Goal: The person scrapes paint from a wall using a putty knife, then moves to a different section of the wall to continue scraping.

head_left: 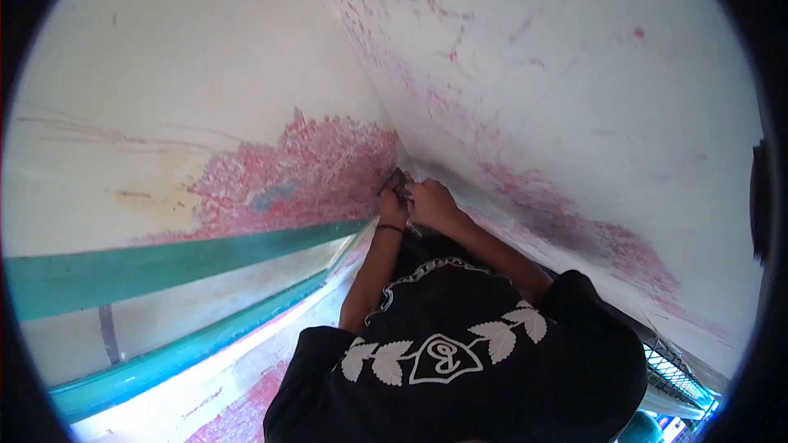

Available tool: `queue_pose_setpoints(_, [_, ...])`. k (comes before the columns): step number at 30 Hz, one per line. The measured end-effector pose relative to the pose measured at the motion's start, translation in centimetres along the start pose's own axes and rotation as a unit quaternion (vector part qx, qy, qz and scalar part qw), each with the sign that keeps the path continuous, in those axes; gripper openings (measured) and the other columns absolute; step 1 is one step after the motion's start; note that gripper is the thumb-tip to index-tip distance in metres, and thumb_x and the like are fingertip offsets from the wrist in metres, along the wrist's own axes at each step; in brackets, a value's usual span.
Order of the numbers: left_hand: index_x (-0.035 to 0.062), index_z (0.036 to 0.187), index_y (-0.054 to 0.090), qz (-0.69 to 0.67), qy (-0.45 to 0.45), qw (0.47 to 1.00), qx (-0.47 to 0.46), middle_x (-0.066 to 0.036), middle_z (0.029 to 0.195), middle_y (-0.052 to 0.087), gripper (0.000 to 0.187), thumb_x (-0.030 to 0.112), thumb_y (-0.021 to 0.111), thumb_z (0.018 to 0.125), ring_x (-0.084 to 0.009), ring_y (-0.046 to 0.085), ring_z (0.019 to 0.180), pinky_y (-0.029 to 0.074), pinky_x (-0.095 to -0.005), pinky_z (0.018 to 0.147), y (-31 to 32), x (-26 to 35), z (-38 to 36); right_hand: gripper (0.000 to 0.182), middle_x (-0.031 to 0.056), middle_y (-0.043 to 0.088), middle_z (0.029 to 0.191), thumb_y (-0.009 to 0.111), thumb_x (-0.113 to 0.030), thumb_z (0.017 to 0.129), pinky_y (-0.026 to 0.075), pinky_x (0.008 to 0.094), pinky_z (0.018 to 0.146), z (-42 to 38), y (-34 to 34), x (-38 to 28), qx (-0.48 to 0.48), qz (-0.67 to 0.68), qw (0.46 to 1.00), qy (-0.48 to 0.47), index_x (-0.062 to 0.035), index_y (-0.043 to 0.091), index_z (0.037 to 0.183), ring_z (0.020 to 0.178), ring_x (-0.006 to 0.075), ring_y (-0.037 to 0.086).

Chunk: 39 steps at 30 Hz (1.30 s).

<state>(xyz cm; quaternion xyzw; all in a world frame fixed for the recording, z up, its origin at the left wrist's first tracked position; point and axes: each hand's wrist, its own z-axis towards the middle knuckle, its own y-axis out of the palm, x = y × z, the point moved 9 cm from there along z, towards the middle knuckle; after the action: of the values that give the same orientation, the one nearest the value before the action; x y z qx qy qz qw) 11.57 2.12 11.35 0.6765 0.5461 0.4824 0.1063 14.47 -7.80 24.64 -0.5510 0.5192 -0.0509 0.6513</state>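
My left hand [392, 207], with a dark band at its wrist, is closed around a small dark angular tool [396, 181]. Its exact kind is too small to make out. Right beside it, my right hand [432, 200] has its fingers curled in at the same tool; what its fingertips grip is partly hidden. Both hands are raised close together at the corner where two walls meet. Next to them, the left wall has a rough reddish patch [328, 166] where the pale paint is gone.
The right wall [566, 74] is pale, with reddish scraped marks and a dark smudge. Green painted bands [180, 269] run along the left wall below the patch. A black shirt [492, 385] with a white leaf print fills the bottom. A metal grille [677, 377] shows at lower right.
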Motion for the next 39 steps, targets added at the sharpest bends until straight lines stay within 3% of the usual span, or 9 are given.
queue_pose_setpoints(3, [0.0037, 0.106, 0.059, -0.002, -0.053, 0.999, -0.009, -0.009, 0.094, 0.065, 0.02, 0.011, 0.057, 0.089, -0.0241, 0.063, 0.089, 0.052, -0.0373, 0.081, 1.9, 0.5, -1.0, 0.028, 0.0226, 0.067, 0.085, 0.066, -0.014, 0.074, 0.054, 0.0494, 0.076, -0.6, -1.4, -0.4, 0.016, 0.024, 1.0, 0.003, -0.0015, 0.066, 0.099, 0.081, 0.0425, 0.064])
queue_pose_setpoints(16, [-0.0002, 0.11, 0.057, 0.007, -0.035, 0.999, 0.021, -0.013, 0.102, 0.064, 0.023, 0.007, 0.055, 0.089, -0.0255, 0.063, 0.094, 0.052, -0.0364, 0.084, 0.2, -0.9, 1.2, 0.038, 0.0188, 0.07, 0.093, 0.069, -0.017, 0.074, 0.051, 0.0439, 0.085, -0.7, -1.1, 2.1, 0.035, 0.08, 0.996, 0.017, -0.0025, 0.069, 0.109, 0.087, 0.0384, 0.064])
queue_pose_setpoints(19, [0.0, 0.113, 0.056, -0.005, -0.022, 1.0, 0.022, -0.013, 0.102, 0.064, 0.025, 0.007, 0.055, 0.089, -0.0257, 0.063, 0.094, 0.052, -0.0368, 0.084, 0.9, -0.9, 1.5, 0.037, 0.02, 0.07, 0.089, 0.069, -0.017, 0.074, 0.052, 0.0443, 0.082, -1.2, -2.2, 1.7, 0.094, 0.079, 0.992, -0.012, -0.0022, 0.068, 0.108, 0.082, 0.0388, 0.065])
queue_pose_setpoints(22, [-0.0001, 0.113, 0.056, -0.007, -0.018, 0.999, 0.032, -0.013, 0.102, 0.064, 0.025, 0.008, 0.054, 0.089, -0.026, 0.063, 0.094, 0.052, -0.0376, 0.084, 0.8, -0.4, 0.7, 0.035, 0.0208, 0.069, 0.088, 0.069, -0.017, 0.073, 0.052, 0.0446, 0.081, -0.1, -1.5, 1.0, 0.041, 0.057, 0.997, 0.011, -0.0017, 0.068, 0.105, 0.082, 0.0388, 0.065])
queue_pose_setpoints(26, [-0.0001, 0.111, 0.057, 0.114, 0.006, 0.993, -0.025, -0.013, 0.101, 0.065, 0.024, 0.008, 0.053, 0.089, -0.0261, 0.063, 0.094, 0.052, -0.0388, 0.084, -3.1, -2.1, 3.7, 0.033, 0.0222, 0.068, 0.087, 0.069, -0.017, 0.073, 0.052, 0.046, 0.081, 0.3, -1.0, 2.5, 0.032, 0.075, 0.997, 0.012, -0.0018, 0.067, 0.102, 0.082, 0.0397, 0.065])
queue_pose_setpoints(27, [-0.0001, 0.111, 0.057, -0.009, -0.039, 0.999, -0.004, -0.013, 0.1, 0.065, 0.023, 0.008, 0.052, 0.09, -0.0261, 0.062, 0.095, 0.052, -0.039, 0.084, -0.8, -1.9, 2.1, 0.033, 0.0224, 0.068, 0.087, 0.069, -0.017, 0.073, 0.052, 0.0463, 0.082, 0.1, -1.7, 2.1, 0.039, 0.088, 0.995, 0.009, -0.0019, 0.067, 0.102, 0.083, 0.0398, 0.065])
queue_pose_setpoints(33, [0.0004, 0.108, 0.059, 0.025, -0.023, 0.996, -0.079, -0.013, 0.098, 0.065, 0.022, 0.009, 0.054, 0.089, -0.0267, 0.062, 0.095, 0.051, -0.0388, 0.085, -5.0, -3.7, 5.7, 0.033, 0.0224, 0.068, 0.086, 0.069, -0.017, 0.073, 0.052, 0.0476, 0.083, 0.9, 0.1, 2.5, 0.023, 0.052, 0.998, 0.002, -0.0019, 0.067, 0.103, 0.082, 0.0412, 0.065])
queue_pose_setpoints(36, [0.0003, 0.109, 0.059, -0.04, -0.039, 0.998, 0.026, -0.014, 0.097, 0.065, 0.022, 0.009, 0.054, 0.089, -0.0268, 0.063, 0.093, 0.051, -0.0381, 0.084, -1.4, -2.3, 2.8, 0.035, 0.022, 0.068, 0.087, 0.069, -0.017, 0.074, 0.052, 0.0475, 0.083, 0.8, -1.9, 2.4, 0.041, 0.089, 0.995, 0.005, -0.0018, 0.067, 0.105, 0.082, 0.0417, 0.065])
queue_pose_setpoints(39, [0.0001, 0.111, 0.059, 0.011, -0.033, 0.999, 0.013, -0.015, 0.098, 0.066, 0.024, 0.01, 0.054, 0.089, -0.0269, 0.062, 0.094, 0.05, -0.0379, 0.085, 0.7, -0.6, 1.4, 0.039, 0.0227, 0.069, 0.092, 0.069, -0.018, 0.074, 0.052, 0.0459, 0.087, -0.2, -2.7, 0.7, 0.022, 0.085, 0.996, 0.02, -0.0017, 0.067, 0.109, 0.087, 0.0414, 0.066])
